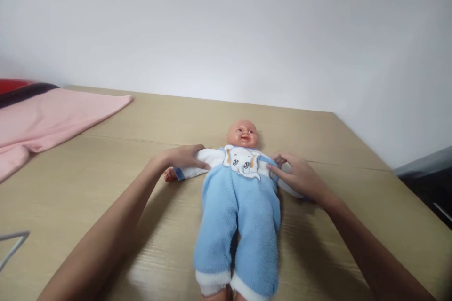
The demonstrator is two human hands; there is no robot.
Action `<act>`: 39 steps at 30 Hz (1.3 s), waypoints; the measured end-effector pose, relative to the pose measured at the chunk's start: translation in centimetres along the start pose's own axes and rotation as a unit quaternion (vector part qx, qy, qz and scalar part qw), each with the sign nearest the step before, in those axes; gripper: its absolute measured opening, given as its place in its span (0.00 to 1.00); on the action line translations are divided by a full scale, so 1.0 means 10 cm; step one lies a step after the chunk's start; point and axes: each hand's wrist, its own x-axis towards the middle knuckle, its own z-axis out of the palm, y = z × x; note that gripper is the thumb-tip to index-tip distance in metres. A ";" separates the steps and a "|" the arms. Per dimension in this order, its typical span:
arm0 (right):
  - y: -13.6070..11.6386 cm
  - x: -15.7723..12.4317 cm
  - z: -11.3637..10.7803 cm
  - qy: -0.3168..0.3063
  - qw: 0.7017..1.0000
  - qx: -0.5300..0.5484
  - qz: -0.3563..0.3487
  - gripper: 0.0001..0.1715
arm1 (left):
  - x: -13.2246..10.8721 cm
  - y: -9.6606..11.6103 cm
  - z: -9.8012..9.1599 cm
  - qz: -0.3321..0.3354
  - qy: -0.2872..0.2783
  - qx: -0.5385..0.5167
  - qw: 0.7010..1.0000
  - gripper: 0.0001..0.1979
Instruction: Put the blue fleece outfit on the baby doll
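A baby doll (246, 134) lies on its back on the wooden table, head toward the wall and legs toward me. It wears a fuzzy light-blue and white outfit (221, 207) with an elephant face on the chest. My left hand (181, 156) is closed around the white sleeve of the doll's arm on the left, thumb below and fingers above. On the other side, my right hand (298, 175) has thumb and fingers around the doll's upper arm near the shoulder strap. That arm's lower part is mostly hidden behind my right hand. The doll's feet are cut off by the frame's lower edge.
A pink cloth (60, 115) is spread over the table's left side, beside a red and black item (21, 88). A thin grey bent piece (16, 240) shows at the lower left. The white wall (212, 33) borders the wooden table (158, 117) at the back.
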 end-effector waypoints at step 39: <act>-0.14 -0.33 0.25 0.088 0.963 0.229 -0.112 0.15 | 0.33 1.36 0.78 0.439 0.307 -0.114 0.837 0.18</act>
